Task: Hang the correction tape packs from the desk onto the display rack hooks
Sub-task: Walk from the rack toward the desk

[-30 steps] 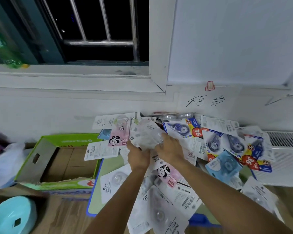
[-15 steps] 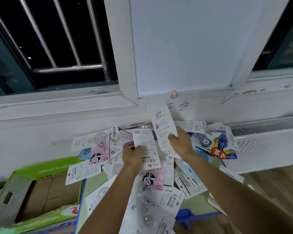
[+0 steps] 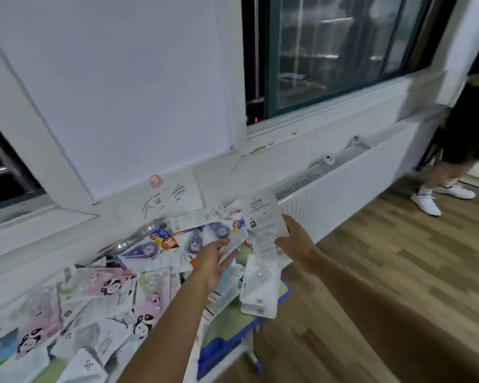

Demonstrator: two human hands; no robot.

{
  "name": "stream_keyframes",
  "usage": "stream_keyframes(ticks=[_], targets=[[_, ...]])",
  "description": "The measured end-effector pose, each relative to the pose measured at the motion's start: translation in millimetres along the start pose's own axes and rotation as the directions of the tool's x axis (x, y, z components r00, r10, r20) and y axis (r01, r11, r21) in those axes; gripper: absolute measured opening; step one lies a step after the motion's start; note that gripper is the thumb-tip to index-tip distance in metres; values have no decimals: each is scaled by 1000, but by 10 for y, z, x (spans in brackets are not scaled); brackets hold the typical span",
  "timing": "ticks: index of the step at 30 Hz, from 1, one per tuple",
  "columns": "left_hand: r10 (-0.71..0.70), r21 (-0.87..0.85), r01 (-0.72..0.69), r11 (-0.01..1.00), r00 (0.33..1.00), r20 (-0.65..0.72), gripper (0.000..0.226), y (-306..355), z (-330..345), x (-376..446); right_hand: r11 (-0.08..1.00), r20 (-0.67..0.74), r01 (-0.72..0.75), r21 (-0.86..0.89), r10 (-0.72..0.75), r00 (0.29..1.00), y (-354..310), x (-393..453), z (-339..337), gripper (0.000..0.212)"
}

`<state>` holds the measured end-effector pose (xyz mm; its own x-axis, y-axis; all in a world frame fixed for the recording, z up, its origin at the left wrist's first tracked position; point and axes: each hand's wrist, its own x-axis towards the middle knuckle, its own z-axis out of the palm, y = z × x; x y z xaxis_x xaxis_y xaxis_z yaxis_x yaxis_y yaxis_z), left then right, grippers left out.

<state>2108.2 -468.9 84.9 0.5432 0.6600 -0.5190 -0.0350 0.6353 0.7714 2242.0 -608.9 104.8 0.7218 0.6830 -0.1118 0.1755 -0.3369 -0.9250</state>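
Many correction tape packs [image 3: 138,297] lie heaped on a small green desk with a blue rim [image 3: 286,292] under the window. Some are pink with pandas, some blue and white with a red "36". My left hand [image 3: 213,263] is over the heap's far end, its fingers curled on a white pack [image 3: 234,242]. To its right, my right hand [image 3: 295,240] pinches the lower edge of another white pack [image 3: 266,223] held upright with its printed back toward me. Two white "36" packs [image 3: 258,293] overhang the desk's right corner. No display rack is in view.
A white radiator [image 3: 340,181] runs along the wall right of the desk, below the window sill [image 3: 315,125]. Wood floor [image 3: 385,266] spreads out to the right. A person in white shoes [image 3: 426,201] stands at the far right.
My view has swung right, bringing the radiator, floor and another person into sight. Both hands have lifted their packs off the heap and moved right; the cardboard box is out of view.
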Motion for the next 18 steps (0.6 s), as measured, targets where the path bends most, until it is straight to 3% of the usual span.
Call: stream_keyframes(ticks=[3,5,8,13,16,18], targets=[[-100,-107,112,988,989,113,17,-257,505,-183,997,-57,-54,58,57,997,239,-338,-568,51],[-153,-92,171,981,972,181,16,-492,855,-340,990,-83,-66,122,77,994,436,-608,-947,49],[-230,-34,245,969,943,240,12,-925,1376,-628,977,-106,-75,199,97,990,748,-1033,-1493,45],[-350,221,283,933,854,385,19,-1721,2231,-1243,954,-302,-58,295,151,941,1155,-1875,-2267,25],[-407,326,275,905,783,470,23,-2179,2735,-1678,930,-389,-42,364,193,901,1428,-2395,-2712,47],[-428,391,233,890,722,544,28,-2487,3034,-1915,925,-433,-34,379,209,877,1638,-2693,-3012,49]])
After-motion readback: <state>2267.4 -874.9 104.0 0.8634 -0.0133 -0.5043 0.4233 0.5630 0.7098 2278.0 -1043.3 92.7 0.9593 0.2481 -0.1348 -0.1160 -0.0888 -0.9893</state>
